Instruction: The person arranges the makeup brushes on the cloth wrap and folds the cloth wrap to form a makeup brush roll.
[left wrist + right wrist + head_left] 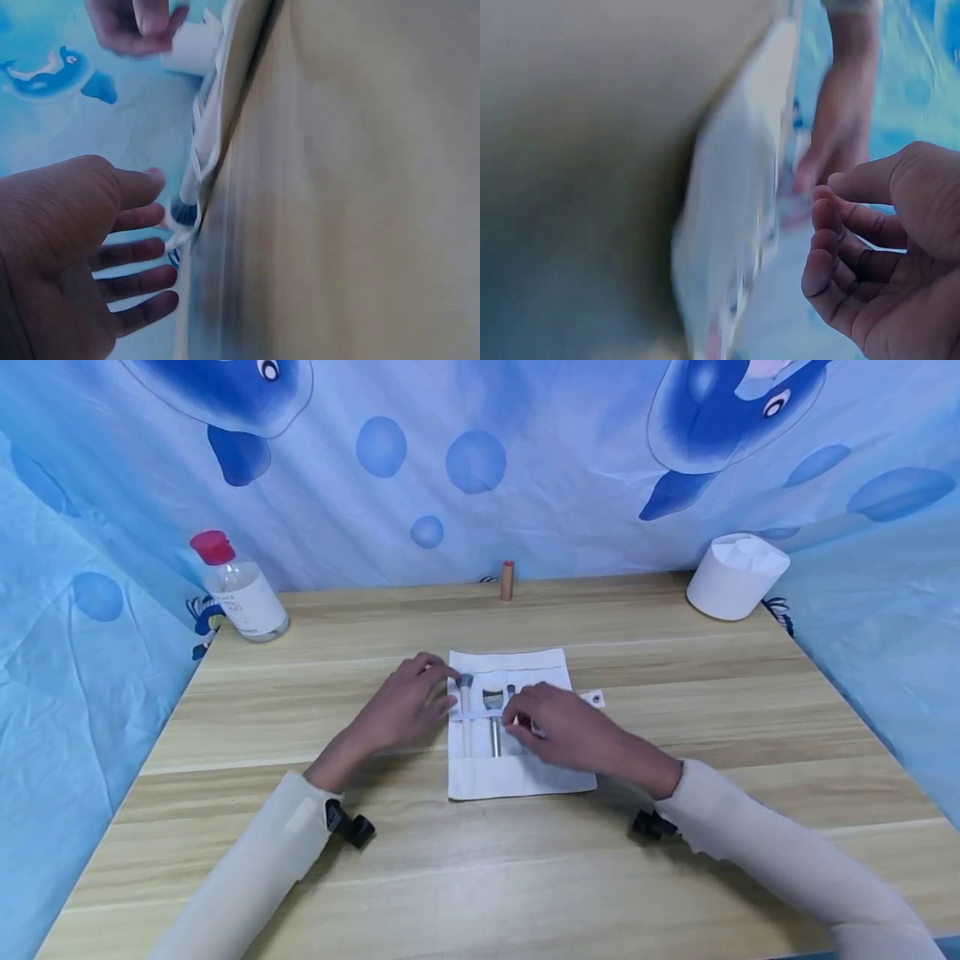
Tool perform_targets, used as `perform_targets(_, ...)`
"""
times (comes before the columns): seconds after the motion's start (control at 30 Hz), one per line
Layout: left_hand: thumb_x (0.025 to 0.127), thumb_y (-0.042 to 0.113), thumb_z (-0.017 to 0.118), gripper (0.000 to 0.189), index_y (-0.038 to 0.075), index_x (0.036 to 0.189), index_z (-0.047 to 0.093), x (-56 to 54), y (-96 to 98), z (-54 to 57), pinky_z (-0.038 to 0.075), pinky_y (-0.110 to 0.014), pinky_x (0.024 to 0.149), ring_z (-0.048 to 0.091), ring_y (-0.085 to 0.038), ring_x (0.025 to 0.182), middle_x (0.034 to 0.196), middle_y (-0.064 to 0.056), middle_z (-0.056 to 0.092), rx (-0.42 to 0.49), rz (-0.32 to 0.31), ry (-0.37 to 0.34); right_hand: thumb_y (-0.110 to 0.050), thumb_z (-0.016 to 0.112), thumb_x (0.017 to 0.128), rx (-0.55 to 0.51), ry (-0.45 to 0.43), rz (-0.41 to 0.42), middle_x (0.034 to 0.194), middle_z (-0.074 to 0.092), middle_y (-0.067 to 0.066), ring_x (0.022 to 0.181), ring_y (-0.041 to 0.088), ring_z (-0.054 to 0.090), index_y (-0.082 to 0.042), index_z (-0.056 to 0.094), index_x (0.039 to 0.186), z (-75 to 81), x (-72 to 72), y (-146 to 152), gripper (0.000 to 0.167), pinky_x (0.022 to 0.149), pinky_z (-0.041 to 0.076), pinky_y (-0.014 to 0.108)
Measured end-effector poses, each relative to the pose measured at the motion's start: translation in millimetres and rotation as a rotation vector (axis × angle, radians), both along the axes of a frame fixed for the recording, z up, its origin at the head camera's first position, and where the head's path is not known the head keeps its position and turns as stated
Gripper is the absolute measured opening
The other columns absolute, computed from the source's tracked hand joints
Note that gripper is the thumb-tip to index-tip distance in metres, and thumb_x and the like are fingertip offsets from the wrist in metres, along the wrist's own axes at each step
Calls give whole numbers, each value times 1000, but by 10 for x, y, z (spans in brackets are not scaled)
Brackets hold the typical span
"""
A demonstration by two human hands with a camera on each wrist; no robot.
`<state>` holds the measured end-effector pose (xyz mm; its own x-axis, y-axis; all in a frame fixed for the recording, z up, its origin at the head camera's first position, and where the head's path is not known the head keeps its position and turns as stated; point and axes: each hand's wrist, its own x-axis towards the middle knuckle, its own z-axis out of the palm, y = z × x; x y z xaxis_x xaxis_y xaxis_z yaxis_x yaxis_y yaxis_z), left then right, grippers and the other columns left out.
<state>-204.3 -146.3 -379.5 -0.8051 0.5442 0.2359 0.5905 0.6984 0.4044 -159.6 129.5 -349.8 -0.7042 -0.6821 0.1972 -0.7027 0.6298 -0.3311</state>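
Head view: white cloth pouch [517,781] lying open, mid-bench [465,877]. Across it, a pale strap [483,715]; tucked behind, a pale-handled brush [467,697] at left, a wide-headed brush [492,703] next, then a small dark-tipped brush [512,690], partly hidden by the right grip [558,722]. Left grip [408,702] at the pouch's left edge, just beside the first brush's head. Farther back: red-capped bottle [251,602], brown tube [507,581], paper roll [731,581].

Left wrist view: left grip spread, fingers straight, nothing held. Pouch nearly edge-on, brush head near the fingertips.

Right wrist view: right grip curled, thumb tip close to forefinger; nothing seen between, but cannot tell about anything thin pinched there. Pouch blurred alongside.

Step in hand, as judged: probably settling brushes behind the strap. For the next move: likely a steady left hold on the pouch, plus a light right-hand pinch to straighten the dark-tipped brush without dragging the strap.
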Motion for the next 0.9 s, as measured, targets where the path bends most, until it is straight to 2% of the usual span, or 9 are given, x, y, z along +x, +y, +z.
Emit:
perform_targets(0.1, 101, 20, 60, 37, 5, 135, 59, -168, 25, 4, 42, -53, 96, 49, -35, 122, 138, -13, 52, -46, 5, 50, -21, 65, 98, 40, -8, 53, 89, 62, -7, 81, 8, 55, -16, 72, 106, -46, 167, -173, 11, 75, 48, 29)
perform_targets(0.2, 102, 17, 58, 36, 5, 136, 59, -287, 30, -3, 42, -53, 95, 49, -34, 122, 140, -11, 53, -97, 6, 61, -26, 65, 98, 114, 27, 140, 94, 61, -4, 83, 10, 54, -18, 69, 121, -117, 310, -283, 25, 74, 48, 29)
perform_targets(0.3, 103, 18, 57, 35, 6, 135, 62, -346, 27, -10, 42, -53, 93, 49, -34, 122, 141, -10, 54, -150, 1, 39, -30, 65, 98, 175, 78, 206, 93, 54, -3, 83, 12, 50, -23, 65, 130, -177, 406, -304, 33, 65, 47, 28)
perform_targets(0.4, 103, 19, 57, 33, 7, 132, 65, -361, 17, 0, 43, -53, 94, 50, -33, 122, 139, -9, 57, -190, 0, 34, -31, 65, 98, 189, 109, 212, 93, 51, -4, 83, 12, 49, -28, 67, 128, -186, 445, -253, 31, 60, 45, 27)
perform_targets(0.5, 102, 19, 58, 30, 5, 126, 68, -324, -11, 21, 45, -51, 93, 52, -33, 118, 133, -10, 60, -206, -1, 54, -30, 64, 98, 198, 146, 203, 92, 53, -5, 83, 13, 49, -29, 71, 119, -152, 466, -171, 23, 59, 45, 28)
perform_targets(0.67, 98, 15, 65, 19, 3, 111, 73, -171, -68, 57, 50, -48, 79, 58, -33, 104, 117, -12, 64, -276, -18, 147, -29, 68, 95, 218, 165, 142, 85, 51, -6, 79, 13, 48, -25, 71, 96, -101, 467, 40, 5, 58, 42, 29)
perform_targets(0.83, 92, 8, 71, 7, 4, 98, 72, 66, -87, 95, 52, -44, 76, 59, -30, 100, 113, -13, 64, -348, -110, 238, -33, 73, 91, 229, 112, -6, 90, 50, -5, 82, 13, 47, -22, 68, 88, -111, 409, 331, 13, 62, 44, 30)
perform_targets(0.9, 91, 7, 72, 4, 4, 93, 70, 169, -80, 123, 52, -42, 75, 60, -27, 95, 109, -11, 63, -343, -147, 240, -35, 75, 90, 237, 72, -78, 94, 51, -4, 84, 12, 48, -21, 67, 89, -123, 387, 439, 16, 63, 45, 30)
